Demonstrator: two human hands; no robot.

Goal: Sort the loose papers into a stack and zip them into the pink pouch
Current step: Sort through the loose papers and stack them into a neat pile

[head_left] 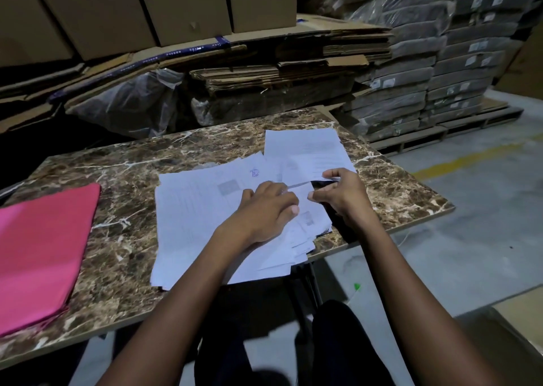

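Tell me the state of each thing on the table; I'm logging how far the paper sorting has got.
loose papers: spread in an untidy, overlapping pile, not yet squared up.
pink pouch: lying flat at the table's left, apart from the papers; zip not visible.
left hand: pressed flat on the pile.
right hand: pinching the edge of one sheet, lifting it.
table: marble-patterned top.

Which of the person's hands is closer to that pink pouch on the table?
The left hand. It rests flat on the loose papers, with bare tabletop between it and the pink pouch. The right hand is farther, pinching a sheet at the pile's opposite side.
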